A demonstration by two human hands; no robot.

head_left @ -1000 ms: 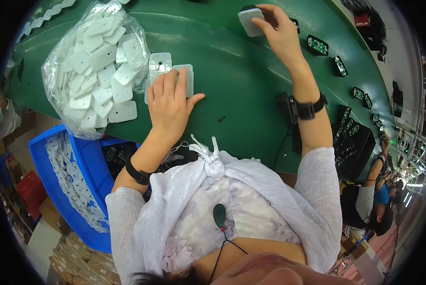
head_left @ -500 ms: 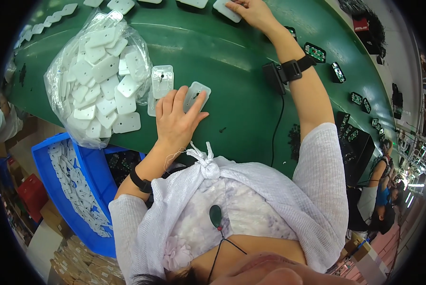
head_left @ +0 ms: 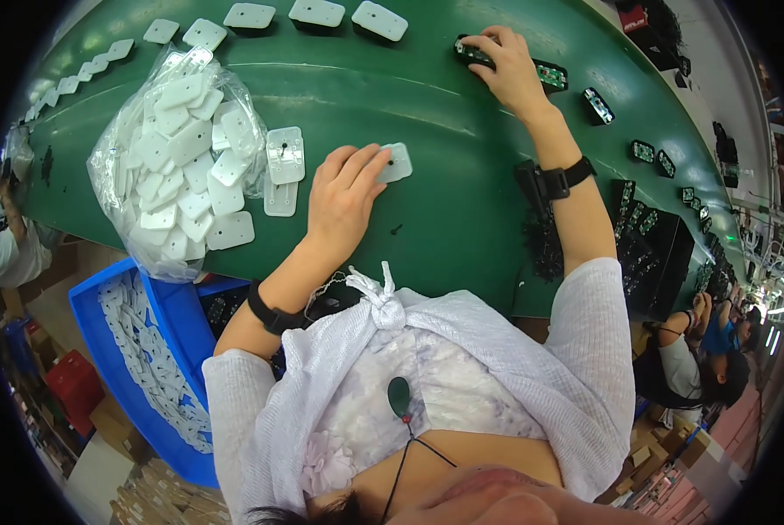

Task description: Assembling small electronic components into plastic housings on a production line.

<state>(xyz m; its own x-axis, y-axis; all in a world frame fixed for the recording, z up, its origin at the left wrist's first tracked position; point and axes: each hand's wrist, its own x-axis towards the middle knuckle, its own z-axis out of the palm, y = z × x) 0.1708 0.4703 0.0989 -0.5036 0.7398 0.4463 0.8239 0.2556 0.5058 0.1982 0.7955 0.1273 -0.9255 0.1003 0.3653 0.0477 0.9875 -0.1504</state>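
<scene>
My left hand (head_left: 344, 197) is closed on a white plastic cover plate (head_left: 399, 163), gripping its left side just above the green table (head_left: 322, 96). Part of that plate is hidden by my fingers. Farther away and to the right, my right hand (head_left: 513, 74) has its thumb and fingers around a black housing (head_left: 464, 48) with a circuit board inside. Two more cover plates lie left of my left hand: an upper plate (head_left: 284, 157) and a lower plate (head_left: 280, 199). A small dark piece (head_left: 396, 230) lies on the table near me.
A clear bag (head_left: 252, 114) heaped with white plates stands on the left. Several white-topped units (head_left: 380, 21) line the far edge. Open black housings (head_left: 598, 106) curve down the right side. A blue bin (head_left: 169, 306) of white parts sits below left. A person (head_left: 685, 367) is at far right.
My right hand has let go of the white-topped unit at the back and moved right onto a black housing. My left hand has shifted right with its plate, away from the two others.
</scene>
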